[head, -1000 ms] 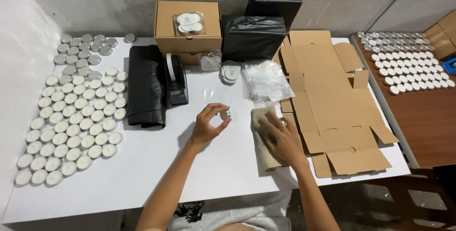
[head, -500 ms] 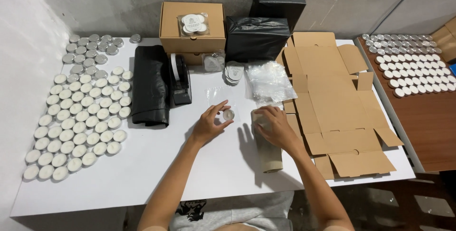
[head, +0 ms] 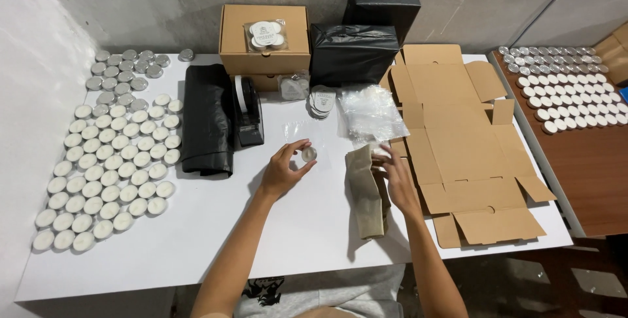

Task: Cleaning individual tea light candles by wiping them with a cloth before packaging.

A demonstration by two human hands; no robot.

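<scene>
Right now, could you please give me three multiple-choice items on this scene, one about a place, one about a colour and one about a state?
1. Where do the flat cardboard blanks lie?
A. right of the hands
B. left of the tealights
C. on the closed box

2. What colour is the tape dispenser?
A. white
B. black
C. red

3. What is the left hand doing?
A. resting flat on the table
B. pinching a small round tealight cup
C. gripping the dispenser

Answers: 1 A, the blanks cover the white table on its right side, beyond the right hand. 2 B, its body is black, beside the black bag roll. 3 B, thumb and fingers close round the cup above the table.
</scene>
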